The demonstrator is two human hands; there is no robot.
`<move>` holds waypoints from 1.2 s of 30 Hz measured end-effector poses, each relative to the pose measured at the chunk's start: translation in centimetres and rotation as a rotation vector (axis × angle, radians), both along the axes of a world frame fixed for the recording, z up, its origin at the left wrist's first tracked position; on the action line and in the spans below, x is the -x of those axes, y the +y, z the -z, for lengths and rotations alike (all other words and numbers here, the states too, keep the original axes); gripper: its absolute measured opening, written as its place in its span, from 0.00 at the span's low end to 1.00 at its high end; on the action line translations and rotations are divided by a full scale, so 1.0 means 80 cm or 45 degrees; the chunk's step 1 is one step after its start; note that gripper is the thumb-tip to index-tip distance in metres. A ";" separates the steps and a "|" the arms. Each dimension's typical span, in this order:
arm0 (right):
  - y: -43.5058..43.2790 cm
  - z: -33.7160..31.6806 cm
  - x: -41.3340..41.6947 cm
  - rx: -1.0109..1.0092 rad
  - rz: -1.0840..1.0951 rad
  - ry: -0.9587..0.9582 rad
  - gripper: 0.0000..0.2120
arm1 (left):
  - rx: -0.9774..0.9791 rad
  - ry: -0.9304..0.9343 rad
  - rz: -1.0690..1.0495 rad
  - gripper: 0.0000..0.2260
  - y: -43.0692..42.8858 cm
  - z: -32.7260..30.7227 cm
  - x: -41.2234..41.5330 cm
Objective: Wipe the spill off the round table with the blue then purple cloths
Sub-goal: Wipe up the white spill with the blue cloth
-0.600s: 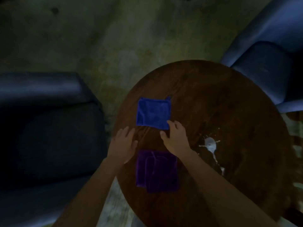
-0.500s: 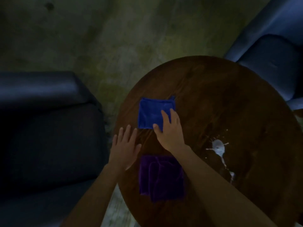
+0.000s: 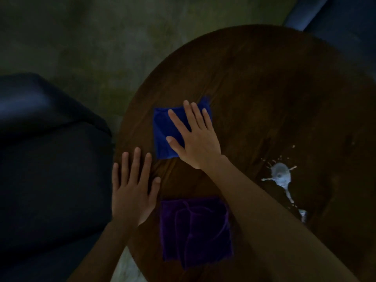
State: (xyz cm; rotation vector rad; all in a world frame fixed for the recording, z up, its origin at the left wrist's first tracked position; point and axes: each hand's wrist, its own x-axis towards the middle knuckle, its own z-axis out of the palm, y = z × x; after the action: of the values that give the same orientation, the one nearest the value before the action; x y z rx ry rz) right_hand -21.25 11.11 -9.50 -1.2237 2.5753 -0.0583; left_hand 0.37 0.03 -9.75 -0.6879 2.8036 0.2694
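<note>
Head view, dim light. Round wooden desk (image 3: 254, 82) filling the right side, seen from above.

Blue cloth (image 3: 164, 135) lying flat, left of the desk's middle. Right hand (image 3: 196, 139) resting palm-down on that cloth, covering its right half. Fingers (image 3: 178, 123) spread and straight, pressed flat on the fabric, clenched on nothing; thumb pointing left across the cloth. One cloth corner peeking out beyond the fingertips, on the far side.

Purple cloth (image 3: 195, 231) lying nearer the desk's near edge, well short of the blue one, folded with creases showing. Touching neither hand, though the right forearm passes just beside its right edge.

Left hand (image 3: 132, 192) flat at the desk's left rim, near-left of the blue cloth and just left of the purple one. Fingers (image 3: 135, 165) extended and slightly fanned, released, grasping nothing. Fingertips close to the blue cloth's near-left corner but apart from it.

Spill (image 3: 281, 174) on the desk's right part, well apart from both cloths: a pale white puddle with small splashes around it and a thin trail running toward the near edge, ending in a smaller blot.

Dark blue seat (image 3: 46, 159) left of the desk; another blue seat (image 3: 345, 23) beyond its far-right rim. Mottled floor (image 3: 101, 37) beyond the desk.
</note>
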 end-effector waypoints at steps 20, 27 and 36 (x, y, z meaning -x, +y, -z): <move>0.558 -0.009 0.103 -0.541 0.877 -0.023 0.27 | -0.021 -0.077 0.109 0.32 0.149 -0.007 0.187; 0.445 0.002 0.131 -0.077 1.401 -0.024 0.31 | 0.054 -0.047 0.105 0.33 0.151 -0.004 0.187; 0.312 0.006 0.139 0.009 -0.162 0.106 0.30 | 0.088 -0.043 0.084 0.32 0.149 0.002 0.186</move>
State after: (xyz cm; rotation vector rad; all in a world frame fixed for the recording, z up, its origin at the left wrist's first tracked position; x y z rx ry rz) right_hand -32.36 36.11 -10.00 -1.4182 2.5615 0.0109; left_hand -14.48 11.91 -9.87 -0.6074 2.8085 0.1475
